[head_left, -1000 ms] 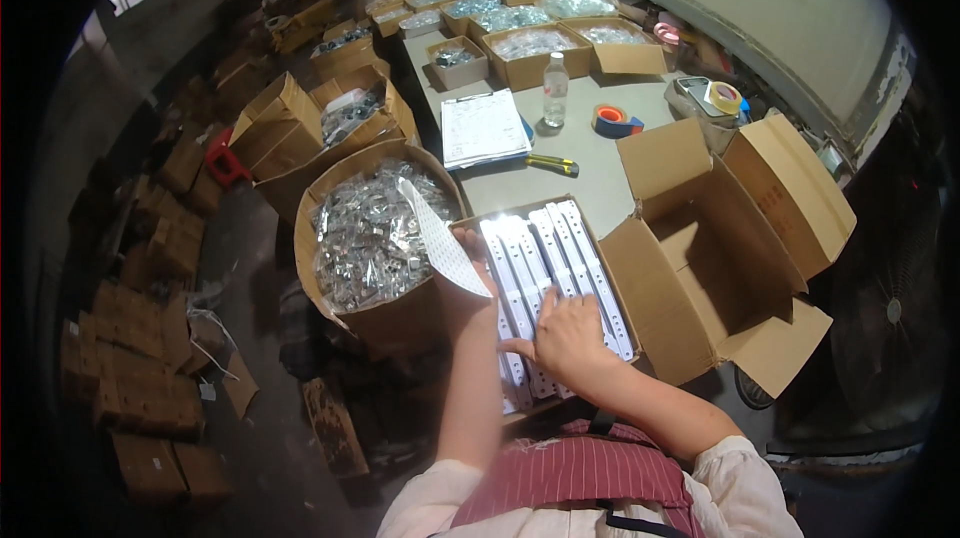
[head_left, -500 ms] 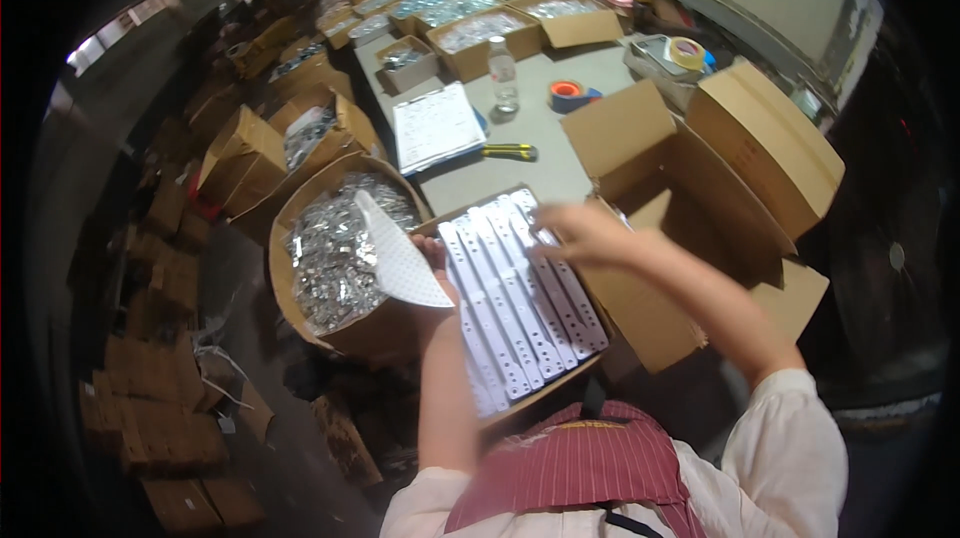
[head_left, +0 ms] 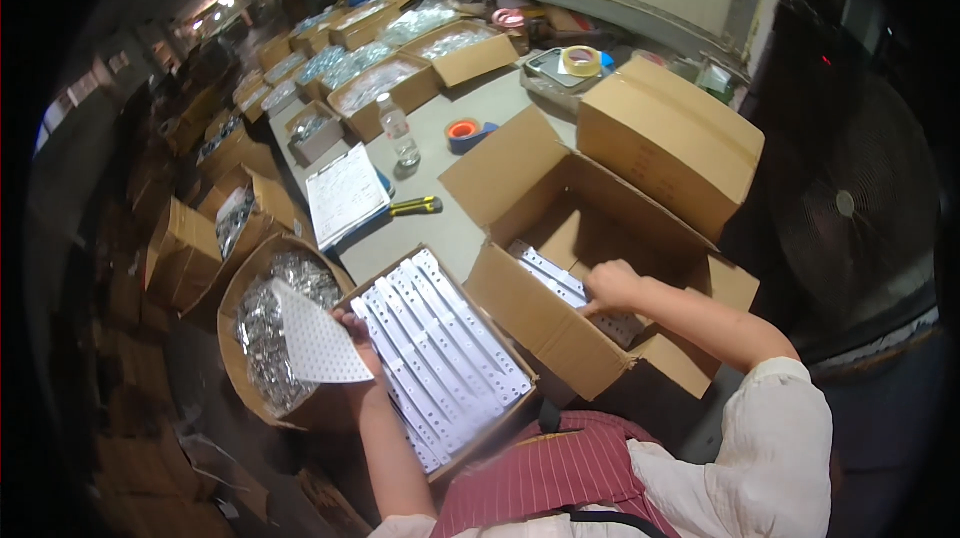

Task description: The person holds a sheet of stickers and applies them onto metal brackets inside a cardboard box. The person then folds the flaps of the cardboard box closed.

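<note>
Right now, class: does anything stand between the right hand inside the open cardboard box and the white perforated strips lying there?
Nothing visible does. The right hand already rests on the white perforated strips inside the open cardboard box, with the flaps folded outward.

White perforated strips (head_left: 553, 278) inside open carton (head_left: 560, 238)

Tape rolls (head_left: 462, 133), bottle (head_left: 400, 136), knife (head_left: 415, 206) on table (head_left: 440, 238).
</note>
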Available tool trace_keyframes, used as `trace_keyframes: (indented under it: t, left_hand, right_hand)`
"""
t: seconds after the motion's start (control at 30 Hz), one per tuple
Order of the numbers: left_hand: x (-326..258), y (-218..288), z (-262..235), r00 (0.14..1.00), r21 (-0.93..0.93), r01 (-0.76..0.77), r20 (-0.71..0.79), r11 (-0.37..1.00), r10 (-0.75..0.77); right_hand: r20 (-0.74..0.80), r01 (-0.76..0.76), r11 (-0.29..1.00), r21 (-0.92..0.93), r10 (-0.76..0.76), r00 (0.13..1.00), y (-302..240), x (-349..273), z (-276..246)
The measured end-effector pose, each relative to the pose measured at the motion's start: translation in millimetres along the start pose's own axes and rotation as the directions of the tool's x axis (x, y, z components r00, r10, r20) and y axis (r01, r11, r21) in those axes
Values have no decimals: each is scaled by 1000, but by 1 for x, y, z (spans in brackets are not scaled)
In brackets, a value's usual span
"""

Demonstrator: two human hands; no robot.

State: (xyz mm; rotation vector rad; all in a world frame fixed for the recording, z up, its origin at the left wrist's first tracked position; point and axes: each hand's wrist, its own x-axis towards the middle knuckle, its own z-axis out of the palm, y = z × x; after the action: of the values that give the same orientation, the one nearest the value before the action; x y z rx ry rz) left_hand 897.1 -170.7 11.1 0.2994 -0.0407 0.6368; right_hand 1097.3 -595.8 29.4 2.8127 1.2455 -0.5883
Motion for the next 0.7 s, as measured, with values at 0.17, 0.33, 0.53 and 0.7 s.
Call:
trace_keyframes:
  t: [0.17, 0.33, 0.53, 0.7]
  left_hand:
    - [5, -6, -5, 1000, 42, -3, -7, 999, 3]
    - [5, -13, 1, 994, 178, -39, -94, 983, 56]
    - [3, -14, -3, 997, 116, -49, -53, 992, 56]
    - [-3, -16, 26, 950, 165, -149, -249, 975, 187]
  right_hand:
    - [10, -53, 974, 220, 52, 999, 61, -13, 16]
    - [150, -51, 923, 382, -7, 989, 57, -21, -11]
    - [-136, -87, 894, 440, 162, 977, 39, -48, -48]
    - [-380, 24, 867, 498, 193, 904, -18, -101, -80]
